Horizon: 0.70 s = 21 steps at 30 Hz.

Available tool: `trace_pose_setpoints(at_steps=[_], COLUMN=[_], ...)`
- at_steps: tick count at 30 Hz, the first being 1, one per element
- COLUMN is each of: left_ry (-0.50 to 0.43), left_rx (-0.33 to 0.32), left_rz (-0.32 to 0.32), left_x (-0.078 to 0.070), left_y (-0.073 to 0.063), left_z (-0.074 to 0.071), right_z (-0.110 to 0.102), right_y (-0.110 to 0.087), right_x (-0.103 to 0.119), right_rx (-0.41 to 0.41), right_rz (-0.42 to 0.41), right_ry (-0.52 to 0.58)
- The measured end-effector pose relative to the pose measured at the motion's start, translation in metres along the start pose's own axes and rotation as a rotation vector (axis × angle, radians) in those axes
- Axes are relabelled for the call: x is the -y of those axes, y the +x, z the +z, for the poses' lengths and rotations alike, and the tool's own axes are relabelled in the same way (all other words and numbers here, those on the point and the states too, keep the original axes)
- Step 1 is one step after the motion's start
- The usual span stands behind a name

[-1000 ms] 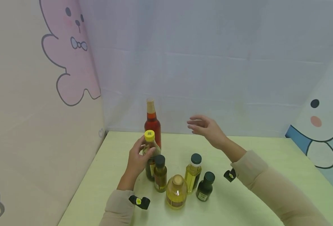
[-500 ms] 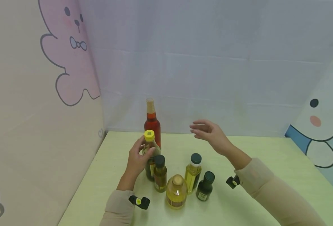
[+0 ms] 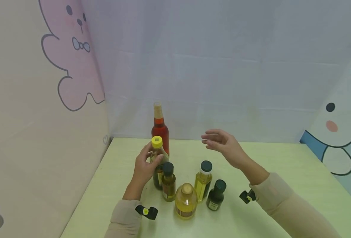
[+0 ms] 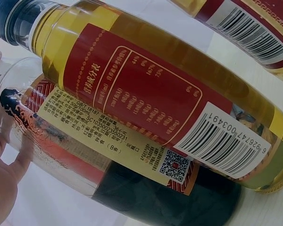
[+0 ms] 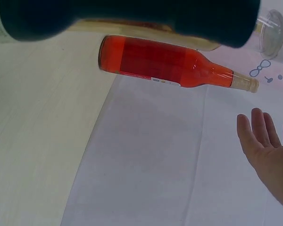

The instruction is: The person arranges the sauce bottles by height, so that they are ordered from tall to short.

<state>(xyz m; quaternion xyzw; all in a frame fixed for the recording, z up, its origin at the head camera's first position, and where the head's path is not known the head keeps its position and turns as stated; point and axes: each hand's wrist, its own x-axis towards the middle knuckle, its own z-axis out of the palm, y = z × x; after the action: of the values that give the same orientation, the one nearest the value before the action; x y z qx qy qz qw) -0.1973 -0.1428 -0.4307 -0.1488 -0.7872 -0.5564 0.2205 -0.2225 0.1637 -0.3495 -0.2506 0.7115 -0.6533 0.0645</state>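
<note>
My left hand (image 3: 142, 170) grips the upper body of a yellow-capped bottle (image 3: 157, 178) that stands upright and holds dark liquid. Its fingers (image 4: 7, 174) show beside the same bottle (image 4: 165, 202) in the left wrist view. Close in front stands a slim black-capped oil bottle (image 3: 168, 188), seen with a red label and barcode in the left wrist view. My right hand (image 3: 224, 147) hovers above the table with loosely bent fingers, holding nothing. Just behind the yellow cap rises a tall red bottle (image 3: 160, 129) with a pale neck.
A round gold-capped oil bottle (image 3: 186, 205), a green-capped oil bottle (image 3: 203, 186) and a small dark bottle (image 3: 215, 200) stand at the front middle of the table (image 3: 270, 165). A pale curtain (image 3: 208, 82) hangs behind the table, and a printed wall (image 3: 50, 138) borders the left.
My right hand has drifted a little to the right and down. The left hand keeps its hold on the yellow-capped bottle, and the bottles stay in place.
</note>
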Motion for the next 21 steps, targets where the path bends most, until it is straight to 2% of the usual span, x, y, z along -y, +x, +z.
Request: trace_pose_setpoints(at_steps=[8,21], left_ry=[0.017,0.01], left_rx=[0.007,-0.001], left_rz=[0.003,0.009], left_x=[-0.002,0.003], left_y=[0.0,0.0], left_z=[0.0,0.0], right_z=[0.008,0.01], right_y=[-0.01,-0.026], right_x=[-0.002,-0.006], right_rx=[0.02,0.028], right_rz=[-0.015,0.001], right_ry=[0.002,-0.034])
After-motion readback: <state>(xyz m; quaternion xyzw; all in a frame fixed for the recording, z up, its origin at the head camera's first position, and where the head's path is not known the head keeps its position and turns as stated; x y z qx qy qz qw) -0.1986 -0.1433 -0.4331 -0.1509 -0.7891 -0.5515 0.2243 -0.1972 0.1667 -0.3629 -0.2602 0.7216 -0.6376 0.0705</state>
